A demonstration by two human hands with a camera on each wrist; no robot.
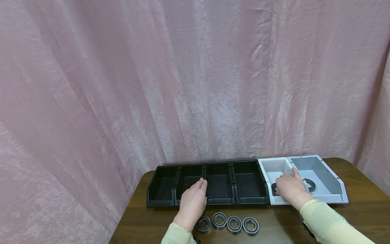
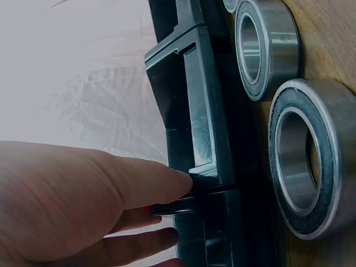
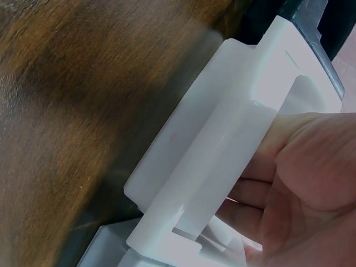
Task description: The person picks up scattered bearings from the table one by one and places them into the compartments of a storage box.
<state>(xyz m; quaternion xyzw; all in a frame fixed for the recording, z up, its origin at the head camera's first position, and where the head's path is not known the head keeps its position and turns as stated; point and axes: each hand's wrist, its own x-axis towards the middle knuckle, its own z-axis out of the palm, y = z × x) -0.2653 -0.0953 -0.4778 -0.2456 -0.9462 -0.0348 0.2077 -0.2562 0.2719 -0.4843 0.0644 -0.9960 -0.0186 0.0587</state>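
My left hand (image 1: 192,200) rests at the divider between two black bins, its fingers fairly straight. In the left wrist view the thumb (image 2: 150,181) touches the bin edge, with other fingers beyond it. My right hand (image 1: 290,188) reaches into the narrow white bin (image 1: 264,166), beside a ball bearing (image 1: 274,188) that it partly covers. The right wrist view shows bent fingers (image 3: 247,192) behind the white bin's front wall (image 3: 222,150); their tips and any grip on the bearing are hidden. A second bearing (image 1: 310,185) lies in the wider grey-white bin (image 1: 338,176).
Several ball bearings (image 1: 234,224) lie in a row on the wooden table (image 1: 137,217), in front of the bins. Several black bins (image 1: 219,201) stand side by side, left of the white ones. A pink curtain (image 1: 195,84) hangs behind the table.
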